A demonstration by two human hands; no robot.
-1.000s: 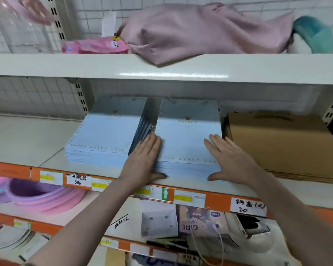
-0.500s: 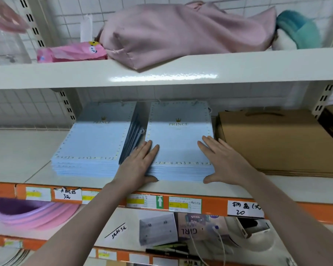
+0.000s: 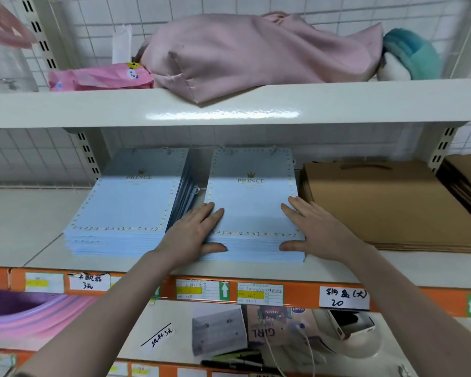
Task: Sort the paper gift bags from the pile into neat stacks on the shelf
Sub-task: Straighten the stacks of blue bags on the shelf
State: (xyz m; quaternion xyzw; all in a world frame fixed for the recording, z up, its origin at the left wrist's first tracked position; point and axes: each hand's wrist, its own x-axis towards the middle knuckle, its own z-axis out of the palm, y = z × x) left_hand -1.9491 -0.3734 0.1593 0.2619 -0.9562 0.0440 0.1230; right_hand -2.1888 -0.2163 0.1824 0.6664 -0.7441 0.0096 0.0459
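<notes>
Both of your hands lie flat with straight fingers, gripping nothing: your left hand (image 3: 192,235) presses the left side and your right hand (image 3: 314,231) the right side of the right blue bag stack (image 3: 252,210). It sits near the shelf (image 3: 337,268) front edge, between the left blue bag stack (image 3: 125,210) and the brown bag stack (image 3: 386,202).

Both forearms are bare from the frame's lower edge up to the wrists. The left hand (image 3: 193,235) and right hand (image 3: 314,231) wear no gloves, rings, watch or bracelet.
</notes>
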